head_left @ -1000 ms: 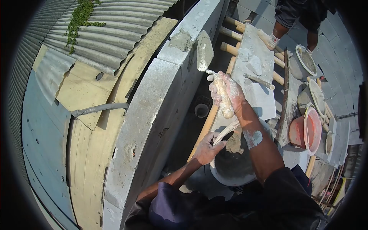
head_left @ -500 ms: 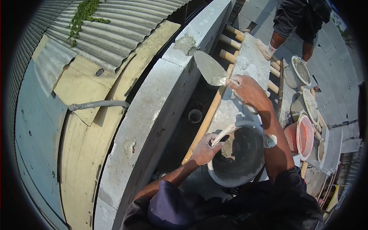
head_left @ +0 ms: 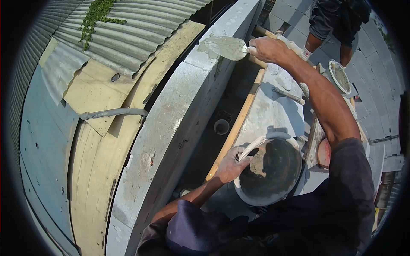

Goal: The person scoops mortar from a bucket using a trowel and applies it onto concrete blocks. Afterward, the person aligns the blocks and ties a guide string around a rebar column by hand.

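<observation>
My right hand (head_left: 268,49) is closed round the handle of a trowel (head_left: 226,47), its blade over the wet mortar patch on top of the block wall (head_left: 171,102). The blade lies nearly flat there; whether it touches cannot be told. Lower down, my left hand (head_left: 232,164) grips the pale rim of a dark bucket (head_left: 275,175) with grey mortar inside. A second tool with a stick-like handle (head_left: 288,95) lies on the board (head_left: 273,115) between bucket and trowel.
Another person's legs (head_left: 329,30) stand at the upper right. Near them is a mortar bucket (head_left: 340,77); a red bucket (head_left: 323,153) is partly hidden by my arm. Corrugated roofing (head_left: 128,34) lies left of the wall. A dark gap holding a pipe end (head_left: 221,126) separates wall and board.
My right hand has moved up and away with the trowel, bringing its blade over the wall top. My left hand stays on the bucket rim. The tool on the board has come into view.
</observation>
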